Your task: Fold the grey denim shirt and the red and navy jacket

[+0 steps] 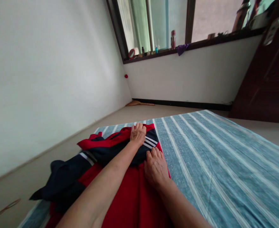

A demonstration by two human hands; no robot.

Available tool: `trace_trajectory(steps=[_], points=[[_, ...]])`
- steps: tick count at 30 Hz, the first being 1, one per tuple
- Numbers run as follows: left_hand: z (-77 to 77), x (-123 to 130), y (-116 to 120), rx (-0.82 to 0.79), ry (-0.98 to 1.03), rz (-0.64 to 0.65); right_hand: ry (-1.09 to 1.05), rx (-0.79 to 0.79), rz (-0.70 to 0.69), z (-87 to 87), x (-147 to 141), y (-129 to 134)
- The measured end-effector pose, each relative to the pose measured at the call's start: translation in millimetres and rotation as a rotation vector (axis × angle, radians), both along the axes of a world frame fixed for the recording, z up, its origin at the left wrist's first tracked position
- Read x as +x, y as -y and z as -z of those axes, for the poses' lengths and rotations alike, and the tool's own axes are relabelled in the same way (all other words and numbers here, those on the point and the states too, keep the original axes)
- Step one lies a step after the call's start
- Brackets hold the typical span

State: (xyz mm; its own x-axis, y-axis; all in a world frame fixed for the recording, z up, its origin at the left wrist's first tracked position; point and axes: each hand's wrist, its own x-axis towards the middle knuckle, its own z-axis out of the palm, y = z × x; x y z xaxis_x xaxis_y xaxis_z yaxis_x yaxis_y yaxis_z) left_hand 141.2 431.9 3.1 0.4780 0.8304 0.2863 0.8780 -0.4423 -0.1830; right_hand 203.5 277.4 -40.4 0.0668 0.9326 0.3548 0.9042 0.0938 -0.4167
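A red and navy jacket [120, 183] with white stripes lies partly folded on a blue striped sheet [201, 164]. My left hand [138, 133] is closed on the jacket near its far edge, fingers bent over the red and navy cloth. Closer to me, my right hand [156, 166] has its fingers curled on the jacket's right edge, just below three white stripes. Both fingertips are partly buried against the fabric. One navy part with white bands spreads out to the left, past the sheet's edge. My left forearm covers some of the jacket.
White walls stand at the left and ahead. Bottles, a round mirror [131, 53] and a purple cloth [182, 49] are on the windowsill [153, 57]. A broom [139, 103] lies on the floor in the corner. At the right is a dark red door [268, 79].
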Motion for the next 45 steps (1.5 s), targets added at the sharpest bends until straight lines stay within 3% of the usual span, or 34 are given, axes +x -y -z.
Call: trace_trajectory(steps=[4,9,21,35,38,40,45], points=[[17.1,21,6,-0.111,0.022,0.113,-0.002,-0.029,-0.017,-2.9,1,1],[32.7,26,5,-0.249,0.022,0.078,-0.013,-0.053,-0.032,-2.5,1,2],[35.5,34,-12,-0.35,0.052,-0.007,-0.038,-0.086,-0.003,-5.9,2,3],[28.4,25,9,-0.329,0.035,0.087,-0.019,-0.13,-0.029,-6.2,3,5],[19.9,8,27,-0.252,0.045,0.072,-0.018,-0.139,-0.021,-2.8,3,5],[9.2,-16,38,-0.201,0.045,0.049,-0.012,-0.148,-0.031,-1.0,2,5],[-28.2,-117,40,-0.12,0.042,-0.188,0.02,-0.19,-0.072,0.5,1,5]])
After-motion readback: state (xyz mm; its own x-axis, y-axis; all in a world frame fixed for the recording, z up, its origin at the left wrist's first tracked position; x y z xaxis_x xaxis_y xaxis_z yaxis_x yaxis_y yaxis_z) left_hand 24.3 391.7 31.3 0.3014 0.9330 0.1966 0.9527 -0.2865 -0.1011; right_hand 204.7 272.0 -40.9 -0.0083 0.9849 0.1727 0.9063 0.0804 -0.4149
